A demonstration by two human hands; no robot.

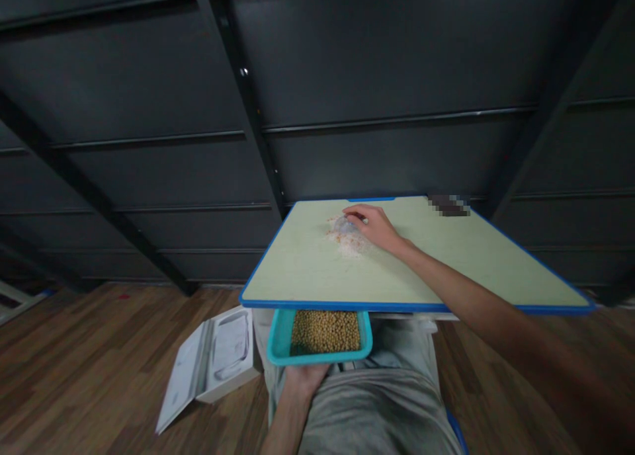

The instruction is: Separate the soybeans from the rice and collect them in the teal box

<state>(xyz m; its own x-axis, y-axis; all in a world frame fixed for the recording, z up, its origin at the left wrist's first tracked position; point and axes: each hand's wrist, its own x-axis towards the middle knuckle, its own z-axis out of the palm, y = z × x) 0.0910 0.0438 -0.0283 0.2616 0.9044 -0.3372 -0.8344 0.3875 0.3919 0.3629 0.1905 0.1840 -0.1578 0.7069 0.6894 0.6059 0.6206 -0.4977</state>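
Observation:
My right hand [373,225] reaches across the pale green desk [446,270] and rests, fingers curled, on a small clear object [344,226] beside a patch of scattered pale grains [350,244]. What the clear object is I cannot make out. My left hand [305,374] is below the desk's near edge, gripping the underside of a teal tray [278,346] filled with yellow beans [325,330], held over my lap.
The desk has a blue rim and stands against a dark panelled wall [347,78]. An open white box [213,359] lies on the wooden floor [99,349] to the left. A blurred dark item [449,205] sits at the desk's far edge.

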